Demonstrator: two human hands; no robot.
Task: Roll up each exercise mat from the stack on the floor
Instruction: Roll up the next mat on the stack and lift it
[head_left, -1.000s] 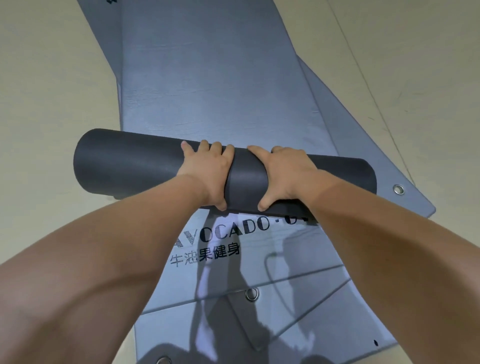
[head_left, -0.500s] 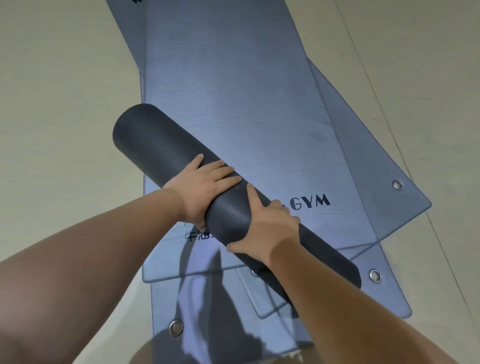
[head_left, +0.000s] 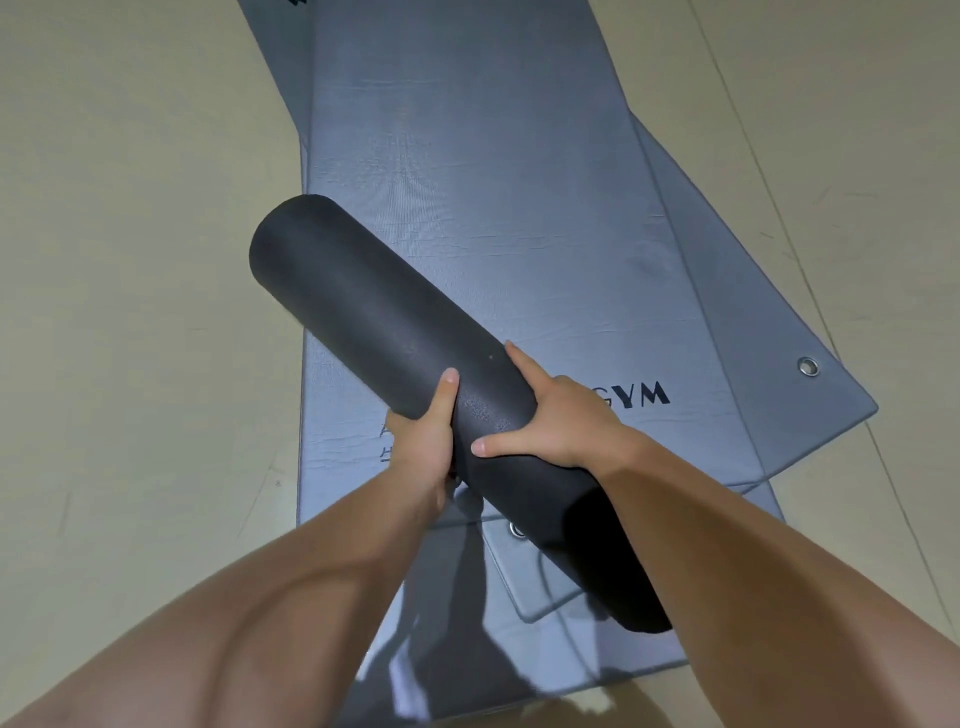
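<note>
the rolled mat (head_left: 374, 312) hangs slantwise above the stack of flat mats (head_left: 493, 156) on the floor (head_left: 130, 260). the left hand (head_left: 423, 447) clasps it from below with the thumb on top, and the right hand (head_left: 566, 421) wraps over it from the other side. the roll looks finished, so the step is probably setting it aside; a firm squeeze from both hands should stop the loose edge springing open. counted: 1 roll, 2 hands, at least 3 flat grey mats, perhaps 4, and 2 eyelets (head_left: 808, 366) showing.
</note>
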